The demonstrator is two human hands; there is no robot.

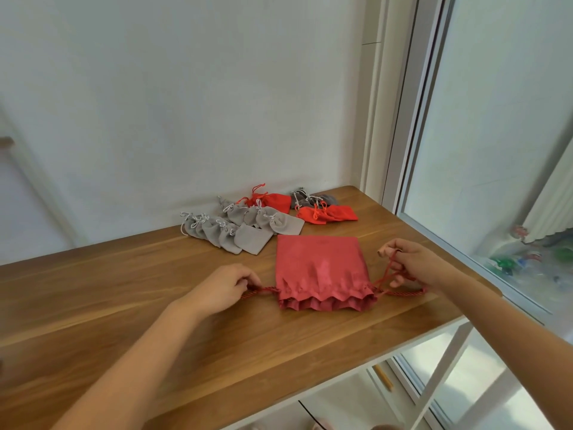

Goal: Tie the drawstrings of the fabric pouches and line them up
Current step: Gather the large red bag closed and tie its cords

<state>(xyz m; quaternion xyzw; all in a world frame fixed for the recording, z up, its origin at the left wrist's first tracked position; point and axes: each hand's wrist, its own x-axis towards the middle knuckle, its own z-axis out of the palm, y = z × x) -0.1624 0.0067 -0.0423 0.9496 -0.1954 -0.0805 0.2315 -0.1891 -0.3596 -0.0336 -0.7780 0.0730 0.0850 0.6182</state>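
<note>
1. The left hand (228,288) is clenched, thumb and fingertips pinching the end of the left cord (263,290). This twisted red drawstring runs straight from the hand to the pouch's mouth
2. The right hand (414,263) has its fingers curled round the right cord (389,273). One strand climbs to the thumb and forefinger, and another lies along the bench under the wrist
3. Between the two hands lies one large red pouch (322,265), flat on the bench (124,290). Its closed bottom points away from the person and its mouth points toward them
4. The mouth is gathered into pleats along the cord channel and the frill below it spreads wide, so the pouch is only partly drawn in. The cloth is dull red with a soft sheen, and no knot shows in either cord
5. Beyond the left hand, near the wall, about eight light grey pouches (217,235) overlap in two rows. Most have knotted pale cords, and the one nearest the red pouch lies flat with no knot visible
6. Beyond the right hand, small bright red pouches (338,212) lie in two bunches, roughly five in all. They overlap too much for a sure count
7. Farthest from the right hand sit two or three dark grey pouches (325,198), just behind the nearer red bunch
</note>
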